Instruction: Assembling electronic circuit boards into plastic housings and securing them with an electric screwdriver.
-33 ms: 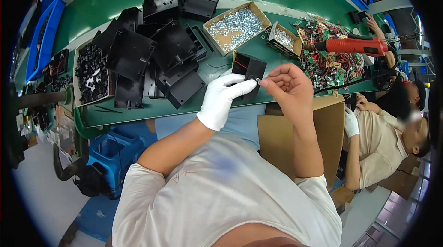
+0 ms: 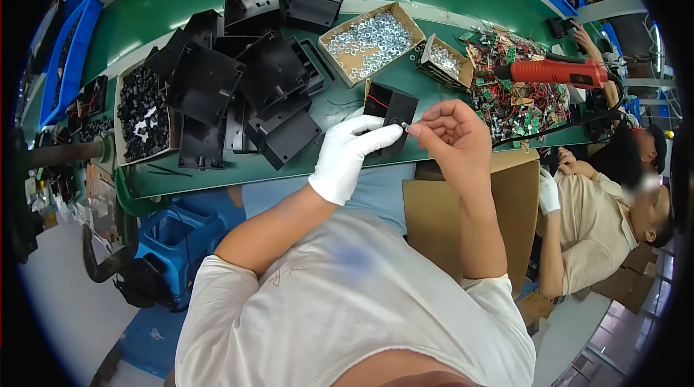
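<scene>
A: At the near edge of the table (image 2: 217, 177), both hands meet over one part. Left hand (image 2: 347, 156), white glove, fingers curled round the lower edge of a small black housing (image 2: 390, 109), propping it tilted up so its open face looks at the person.

B: And the right hand (image 2: 452, 138)?

A: Bare, closed to a pinch, thumb and forefinger on something tiny and silvery at the housing's right edge. Looks like a small screw or washer (image 2: 405, 127), too small to tell which. Bare fingers probably because that piece is fiddly.

B: Housing resting on the table?

A: Lower edge at or just off the surface, can't tell. A red wire shows inside it.

B: Around them?

A: Just beyond the housing, an open cardboard box of silver washers (image 2: 372, 40) and a smaller box of metal bits (image 2: 444, 62), both within easy reach of the right hand. Left of those, a heap of black housings (image 2: 246, 83), same kind, piled loosely. Further left, a tray of small black parts (image 2: 141, 116).

B: Right side?

A: Pile of green circuit boards with coloured wires (image 2: 520, 98), a red power screwdriver (image 2: 553, 70) lying on top of it, near the right hand. Another person in a beige shirt (image 2: 593, 221) sits well off to the right, one gloved hand down.
</scene>
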Motion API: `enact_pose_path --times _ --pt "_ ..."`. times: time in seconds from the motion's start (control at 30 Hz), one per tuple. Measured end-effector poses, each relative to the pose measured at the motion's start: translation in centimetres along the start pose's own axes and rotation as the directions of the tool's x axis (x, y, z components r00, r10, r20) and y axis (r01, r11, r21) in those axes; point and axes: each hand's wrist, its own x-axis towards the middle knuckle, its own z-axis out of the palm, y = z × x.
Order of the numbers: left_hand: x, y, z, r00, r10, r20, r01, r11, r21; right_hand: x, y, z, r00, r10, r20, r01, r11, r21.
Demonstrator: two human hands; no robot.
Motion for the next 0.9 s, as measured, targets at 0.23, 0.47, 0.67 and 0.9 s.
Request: enact_pose_path --times 0.23,0.47,0.67,0.9 --pt "-0.3 0.7 -0.1 0.999 -0.032 0.000 0.032 0.999 -0.024 0.3 0.4 0.1 1.000 0.013 -0.011 -0.012 0.999 0.052" --pt "-0.2 0.7 -0.2 0.999 -0.044 0.010 0.044 0.997 -0.055 0.7 0.1 0.8 0.999 0.023 -0.035 -0.019 0.995 0.098" --pt "0.1 0.5 -0.7 0.999 -0.041 0.031 0.042 0.999 -0.034 0.5 0.3 1.5 0.991 -0.123 -0.060 0.121 0.992 -0.039" --pt "0.1 0.6 -0.6 0.998 -0.055 0.039 0.057 0.997 -0.057 0.5 -0.2 1.8 0.664 -0.720 0.203 0.663 0.441 -0.605"
